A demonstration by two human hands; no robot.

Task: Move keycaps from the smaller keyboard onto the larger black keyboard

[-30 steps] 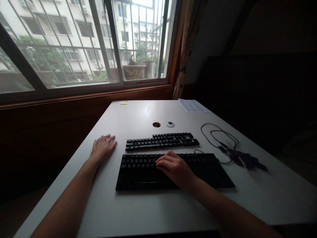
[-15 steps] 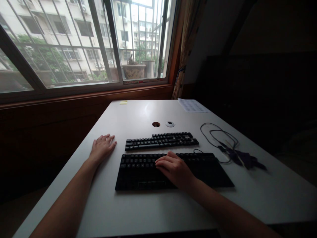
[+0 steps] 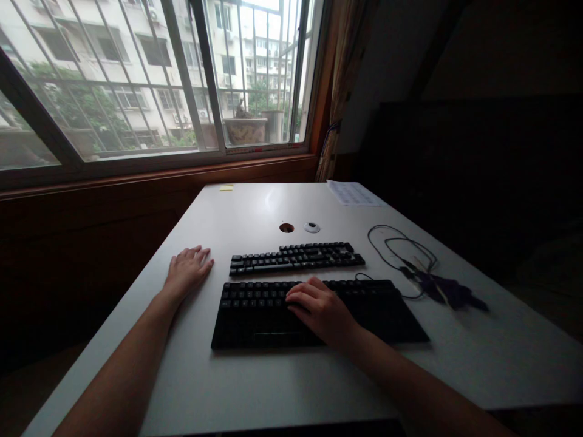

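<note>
Both arms are bare and reach in from the near edge. The left forearm slants far and right; the left hand lies flat, palm down, its fingers lightly spread and pointing far right. The right forearm runs far and left from the near right, its wrist nearly straight. The right hand is palm down, knuckles raised, fingers bent and bunched toward the left, tips partly hidden.
</note>
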